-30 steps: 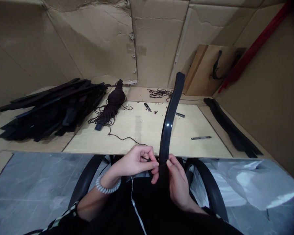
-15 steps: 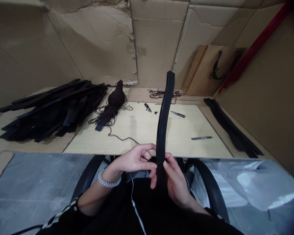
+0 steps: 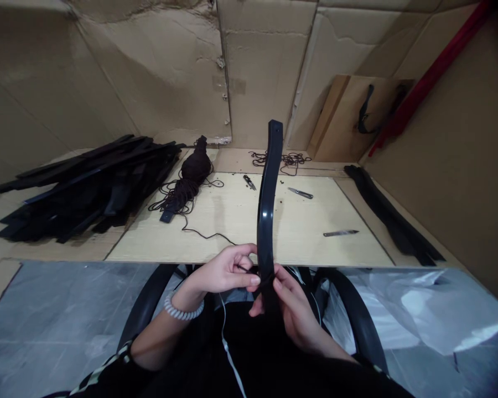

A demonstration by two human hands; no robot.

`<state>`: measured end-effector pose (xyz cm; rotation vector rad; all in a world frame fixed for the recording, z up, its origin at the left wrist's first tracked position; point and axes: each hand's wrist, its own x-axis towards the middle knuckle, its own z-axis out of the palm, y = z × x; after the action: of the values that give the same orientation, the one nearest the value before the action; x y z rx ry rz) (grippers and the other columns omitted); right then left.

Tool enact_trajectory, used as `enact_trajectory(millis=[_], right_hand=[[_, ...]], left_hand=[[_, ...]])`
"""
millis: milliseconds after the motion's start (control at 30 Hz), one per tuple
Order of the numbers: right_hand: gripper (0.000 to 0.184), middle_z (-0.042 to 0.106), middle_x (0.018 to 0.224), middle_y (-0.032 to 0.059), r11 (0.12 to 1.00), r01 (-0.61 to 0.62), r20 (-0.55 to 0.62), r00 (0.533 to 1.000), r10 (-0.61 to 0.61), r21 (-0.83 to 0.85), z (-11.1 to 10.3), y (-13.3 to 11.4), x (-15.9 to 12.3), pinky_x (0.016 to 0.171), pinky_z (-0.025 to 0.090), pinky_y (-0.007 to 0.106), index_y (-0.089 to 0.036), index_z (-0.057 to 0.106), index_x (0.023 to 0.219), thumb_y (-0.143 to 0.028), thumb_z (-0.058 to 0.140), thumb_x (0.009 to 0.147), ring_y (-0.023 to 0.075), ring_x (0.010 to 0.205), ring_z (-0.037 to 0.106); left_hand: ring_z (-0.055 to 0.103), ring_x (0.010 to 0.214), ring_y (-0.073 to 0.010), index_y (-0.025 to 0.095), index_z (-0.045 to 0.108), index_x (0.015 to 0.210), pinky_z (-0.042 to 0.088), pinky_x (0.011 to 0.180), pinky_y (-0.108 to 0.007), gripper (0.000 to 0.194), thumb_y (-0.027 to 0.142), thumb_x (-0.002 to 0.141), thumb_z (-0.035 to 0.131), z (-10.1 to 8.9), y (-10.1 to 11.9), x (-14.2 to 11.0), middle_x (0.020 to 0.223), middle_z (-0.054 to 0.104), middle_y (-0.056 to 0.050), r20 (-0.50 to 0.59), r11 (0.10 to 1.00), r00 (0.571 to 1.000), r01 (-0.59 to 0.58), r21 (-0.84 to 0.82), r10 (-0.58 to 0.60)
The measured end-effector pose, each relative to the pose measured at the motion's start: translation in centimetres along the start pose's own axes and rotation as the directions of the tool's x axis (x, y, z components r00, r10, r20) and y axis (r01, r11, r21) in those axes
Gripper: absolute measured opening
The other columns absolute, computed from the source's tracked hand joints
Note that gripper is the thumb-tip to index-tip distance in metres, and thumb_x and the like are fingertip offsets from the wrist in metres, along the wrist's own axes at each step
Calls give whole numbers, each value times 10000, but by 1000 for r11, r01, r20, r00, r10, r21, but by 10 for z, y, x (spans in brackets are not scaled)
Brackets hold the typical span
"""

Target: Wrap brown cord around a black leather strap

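Cardboard-lined walls (image 3: 261,72) enclose the bench, and a pale wooden board (image 3: 299,243) lies at its middle. Left of the board is a heap of black strips (image 3: 87,190). On the board's far left corner sits a bundle of dark cord (image 3: 195,174), and on its surface lie small snips (image 3: 249,182), a folding knife (image 3: 300,193) and a loose blade (image 3: 340,233).

A glossy black curved strip (image 3: 265,204) stands nearly upright in front of the board, overlapping it. The right hand (image 3: 294,309) clamps its lower end. Beside it, the left hand (image 3: 226,271) pinches finger and thumb together on a thin dark cord (image 3: 207,236), which seems to trail from the bundle.

The cord looks the likeliest trouble: a hard tug could snag it on the board's edge or pull it from the pinch. Held only low down, the strip could also tip onto the tools.

Since the earlier frame, the strip's top has swung left, toward the snips.
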<state>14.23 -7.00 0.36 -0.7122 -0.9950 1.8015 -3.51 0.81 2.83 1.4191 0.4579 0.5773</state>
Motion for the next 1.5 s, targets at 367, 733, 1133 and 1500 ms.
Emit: enact_trajectory(millis=[367,733,1133,1500], right_hand=[[306,609,1002,77,719,237,-178,875,-450,-654,-7,2,1,677,546,157,-116,472,1094,-340,600,931,55,700,629],[273,628,1043,52,777,318,-81,901,-425,-543,-4,-26,7,806,538,122,-133,491,1140,-387,473,1041,15,759,631],[382,606,1038,45,857,371,-68,905,-420,-358,2,-19,13,653,540,129,-221,290,1326,-398,474,1042,-2,601,588],[402,628,994,78,961,270,90,960,-264,-65,4,-27,15,494,394,66,-202,246,1236,-425,506,1025,1,490,533]], left_hand=[[236,482,-33,145,497,991,217,437,-149,492,364,705,833,5,6,13,566,273,121,-344,996,935,-69,60,86],[325,481,-63,113,584,663,221,454,-202,387,440,824,712,12,42,13,529,501,-4,-362,965,911,-117,237,199],[562,585,-119,129,503,687,348,536,-208,396,426,841,714,7,34,12,662,667,-82,-303,991,943,-128,46,136],[250,471,-41,122,574,920,148,437,-198,518,508,685,829,-4,20,23,553,340,74,-262,989,958,-136,-59,116]])
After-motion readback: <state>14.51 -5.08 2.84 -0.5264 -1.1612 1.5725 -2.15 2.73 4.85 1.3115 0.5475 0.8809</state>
